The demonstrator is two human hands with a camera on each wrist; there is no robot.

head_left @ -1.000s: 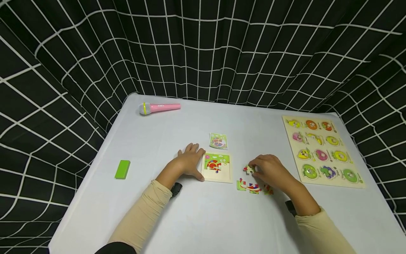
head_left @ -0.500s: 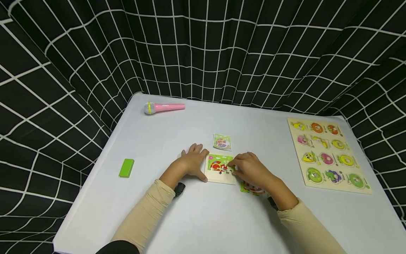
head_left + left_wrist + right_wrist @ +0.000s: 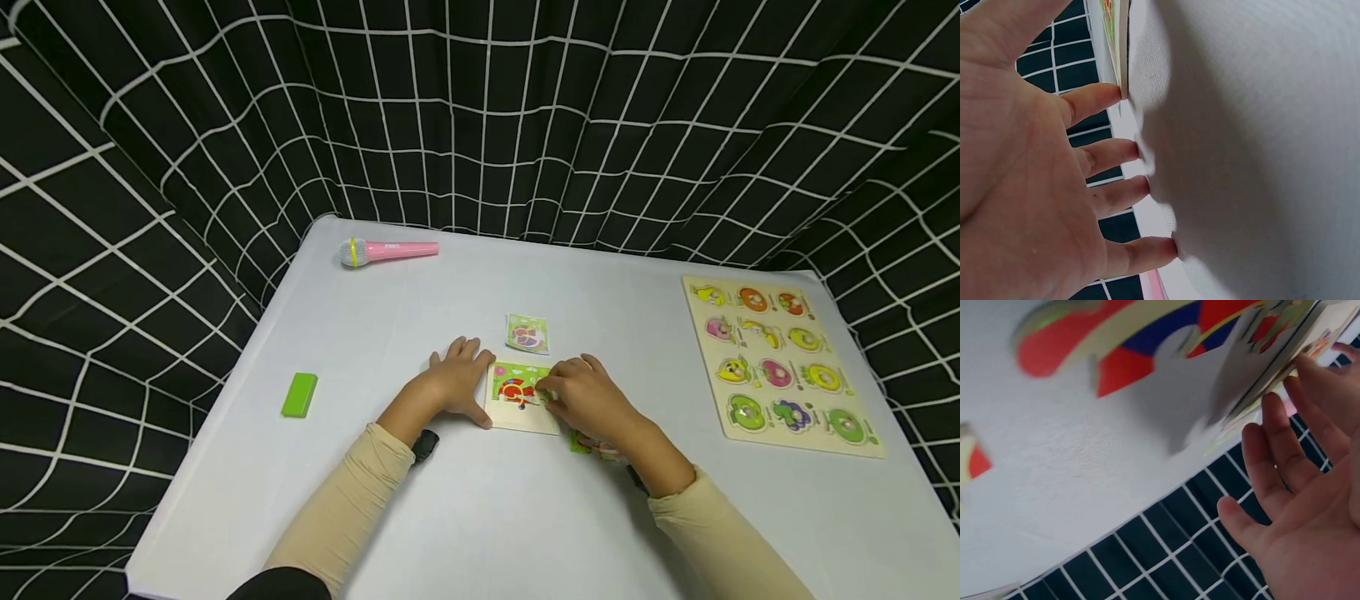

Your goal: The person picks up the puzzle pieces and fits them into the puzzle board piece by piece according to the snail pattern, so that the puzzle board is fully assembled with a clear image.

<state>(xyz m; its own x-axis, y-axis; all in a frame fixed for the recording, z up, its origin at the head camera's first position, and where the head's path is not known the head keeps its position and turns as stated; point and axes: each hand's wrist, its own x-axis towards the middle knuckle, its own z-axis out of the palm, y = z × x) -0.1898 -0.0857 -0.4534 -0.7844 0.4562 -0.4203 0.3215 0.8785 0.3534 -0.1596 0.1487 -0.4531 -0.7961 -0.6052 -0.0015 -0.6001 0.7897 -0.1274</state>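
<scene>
A square wooden jigsaw board [image 3: 517, 419] lies mid-table, its upper part filled with a red and green picture and its lower part bare wood. My left hand [image 3: 450, 387] rests spread at its left side; in the left wrist view the index fingertip touches the board's edge [image 3: 1124, 56] and the other fingertips meet the cloth. My right hand [image 3: 591, 398] is over the board's right side, thumb and fingertips pinching a small jigsaw piece [image 3: 545, 399], mostly hidden. Loose jigsaw pieces [image 3: 581, 442] lie below that hand, partly covered; the right wrist view shows pieces [image 3: 1129, 362] closer.
A small picture card [image 3: 527, 333] lies just beyond the board. To the right is a large fruit peg puzzle [image 3: 787, 367]. A green block [image 3: 299, 395] sits at left, and a pink toy microphone [image 3: 390, 251] lies near the back edge. Black gridded curtains surround the table.
My right hand has carried the jigsaw piece left from the loose pieces onto the board's right side, then shifted it slightly there. The left hand has stayed at the board's left edge.
</scene>
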